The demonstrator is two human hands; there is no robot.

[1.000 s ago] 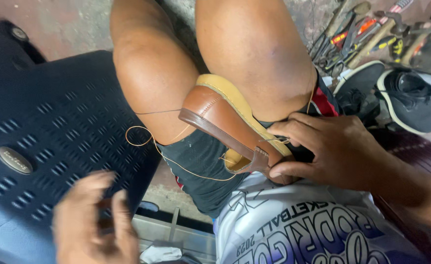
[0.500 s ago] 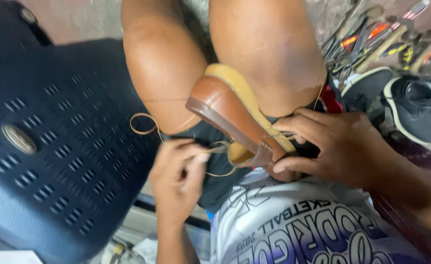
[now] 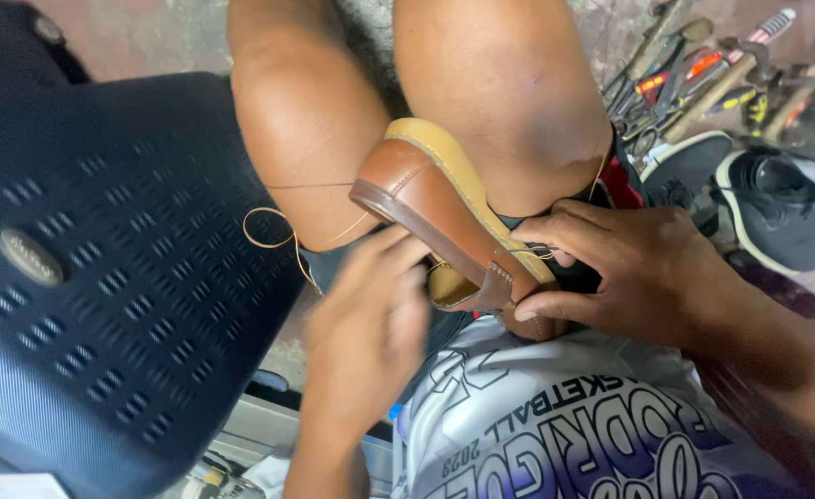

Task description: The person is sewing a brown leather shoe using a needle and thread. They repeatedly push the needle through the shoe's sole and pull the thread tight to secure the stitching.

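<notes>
- Brown leather shoe [image 3: 435, 217] with a tan sole lies wedged between the person's bare knees, toe pointing away and the heel end toward the body, sole edge turned up to the right.
- Tan thread [image 3: 273, 236] runs from the shoe's opening out to the left, makes a small loop beside the left thigh and trails down across the dark shorts; a second straight strand crosses the left thigh just above the toe.
- Right hand [image 3: 625, 273] grips the heel end of the shoe: the thumb presses under the heel, and the fingers are stretched over the sole edge and the stitching there.
- Left hand [image 3: 366, 337] is blurred and sits just beside the shoe's open side, fingertips drawn together near the opening where the thread comes out; I cannot tell whether they actually pinch the thread or a tool.
- White shirt [image 3: 555, 434] with purple and black printing fills the lower middle, just under both hands.
- Dark blue plastic chair seat [image 3: 103, 277] with rows of small slots stands to the left, close against the left thigh.
- Black sneaker [image 3: 782, 212] with a white sole rim lies on the floor to the right, well apart from the brown shoe.
- Hand tools [image 3: 694, 79], among them pliers and screwdrivers with red and orange handles, are heaped on the floor beyond the right knee.
</notes>
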